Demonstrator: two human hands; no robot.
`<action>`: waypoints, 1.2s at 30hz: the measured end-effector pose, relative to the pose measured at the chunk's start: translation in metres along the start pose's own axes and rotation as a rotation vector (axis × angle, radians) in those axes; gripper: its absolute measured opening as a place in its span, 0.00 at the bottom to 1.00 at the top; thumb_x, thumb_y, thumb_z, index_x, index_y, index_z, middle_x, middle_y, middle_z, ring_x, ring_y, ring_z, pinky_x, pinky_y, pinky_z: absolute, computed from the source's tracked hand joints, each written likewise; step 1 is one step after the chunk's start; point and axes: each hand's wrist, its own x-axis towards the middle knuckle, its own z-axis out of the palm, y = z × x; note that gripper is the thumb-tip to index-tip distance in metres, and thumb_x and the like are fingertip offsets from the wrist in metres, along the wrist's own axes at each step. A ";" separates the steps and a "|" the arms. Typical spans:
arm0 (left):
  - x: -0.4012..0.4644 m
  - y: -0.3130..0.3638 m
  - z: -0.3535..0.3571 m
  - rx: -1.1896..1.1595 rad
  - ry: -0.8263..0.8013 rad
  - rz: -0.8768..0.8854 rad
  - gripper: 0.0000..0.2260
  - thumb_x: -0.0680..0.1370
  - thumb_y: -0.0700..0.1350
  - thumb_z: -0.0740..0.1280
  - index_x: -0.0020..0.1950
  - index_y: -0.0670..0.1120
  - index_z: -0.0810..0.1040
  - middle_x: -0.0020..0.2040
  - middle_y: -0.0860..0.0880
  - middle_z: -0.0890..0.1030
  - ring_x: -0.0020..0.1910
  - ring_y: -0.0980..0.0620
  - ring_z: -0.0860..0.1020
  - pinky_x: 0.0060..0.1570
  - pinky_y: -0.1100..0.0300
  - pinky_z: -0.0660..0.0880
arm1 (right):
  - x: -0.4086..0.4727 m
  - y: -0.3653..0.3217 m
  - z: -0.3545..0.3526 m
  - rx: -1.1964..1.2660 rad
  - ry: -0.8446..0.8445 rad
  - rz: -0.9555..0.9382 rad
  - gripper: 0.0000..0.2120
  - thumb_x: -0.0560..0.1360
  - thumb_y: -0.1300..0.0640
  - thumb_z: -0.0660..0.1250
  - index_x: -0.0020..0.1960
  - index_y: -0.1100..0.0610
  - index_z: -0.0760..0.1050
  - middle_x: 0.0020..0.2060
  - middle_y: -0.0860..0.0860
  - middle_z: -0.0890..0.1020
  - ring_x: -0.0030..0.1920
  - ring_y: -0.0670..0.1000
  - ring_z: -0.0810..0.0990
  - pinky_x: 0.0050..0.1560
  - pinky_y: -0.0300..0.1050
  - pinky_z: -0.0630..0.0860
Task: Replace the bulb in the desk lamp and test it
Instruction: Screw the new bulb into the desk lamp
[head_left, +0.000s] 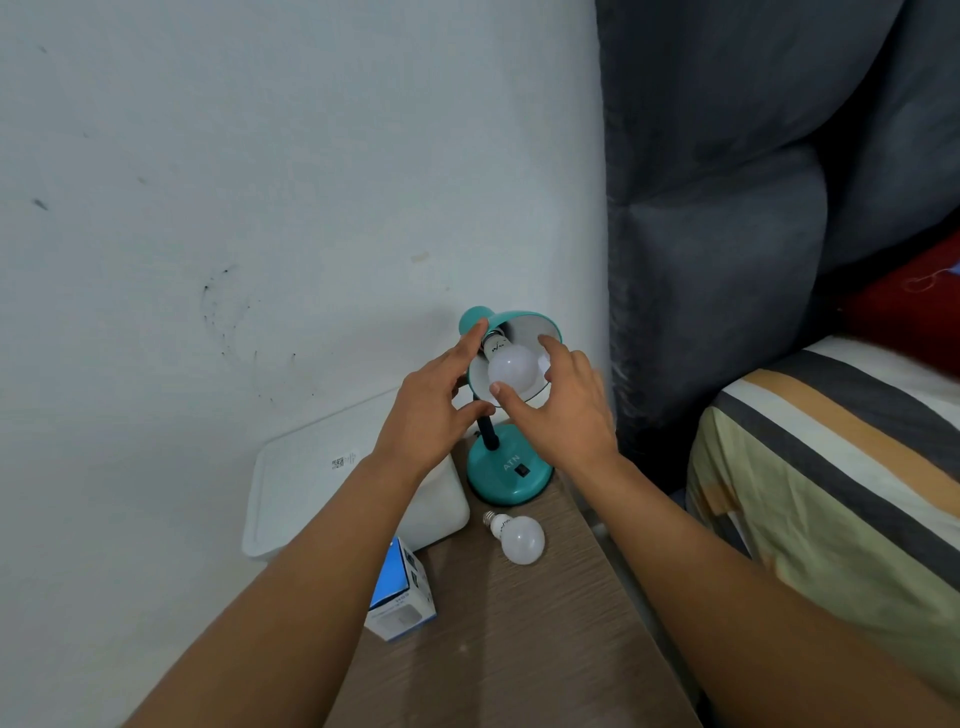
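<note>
While both hands are working at the shade:
Left hand (431, 410): fingers spread loosely, steadying the lamp shade (524, 332) so it is not swinging; gripping nothing
Right hand (558, 405): thumb and fingers curling around the fitted bulb (511, 370), apparently turning it
Spare bulb (517, 538): lying on the table (545, 623) beside the lamp base (511, 475), within reach

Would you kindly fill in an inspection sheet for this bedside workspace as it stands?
Surface: brown wood-grain tabletop.
Job's things: teal desk lamp with a white bulb in the shade, unlit; spare bulb lying on the tabletop; rocker switch on the base.
Clutter: blue-and-white bulb box; white plastic container.
Hands: left hand on the shade's rim; right hand with its fingers reaching at the bulb.
Cables: nothing seen.
Surroundings: white wall, grey headboard, striped bedding.
</note>
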 end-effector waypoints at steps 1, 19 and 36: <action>0.000 0.000 0.000 -0.003 0.001 -0.004 0.42 0.74 0.45 0.77 0.78 0.65 0.55 0.70 0.54 0.77 0.58 0.57 0.78 0.60 0.71 0.71 | -0.001 0.000 0.000 -0.002 0.003 -0.033 0.36 0.72 0.35 0.68 0.74 0.46 0.62 0.62 0.51 0.73 0.61 0.53 0.71 0.58 0.52 0.75; -0.001 0.000 0.000 -0.014 -0.001 -0.010 0.42 0.74 0.45 0.77 0.78 0.64 0.56 0.68 0.54 0.78 0.58 0.56 0.79 0.60 0.70 0.72 | 0.004 -0.004 0.002 -0.056 -0.026 -0.009 0.28 0.76 0.34 0.60 0.68 0.51 0.72 0.55 0.51 0.78 0.56 0.53 0.75 0.54 0.54 0.76; -0.001 0.000 -0.001 0.033 -0.011 -0.010 0.42 0.75 0.45 0.76 0.79 0.65 0.54 0.67 0.53 0.78 0.58 0.54 0.79 0.61 0.63 0.74 | 0.006 -0.003 0.004 -0.047 -0.043 0.037 0.30 0.77 0.31 0.51 0.64 0.51 0.73 0.51 0.51 0.82 0.52 0.55 0.80 0.52 0.56 0.79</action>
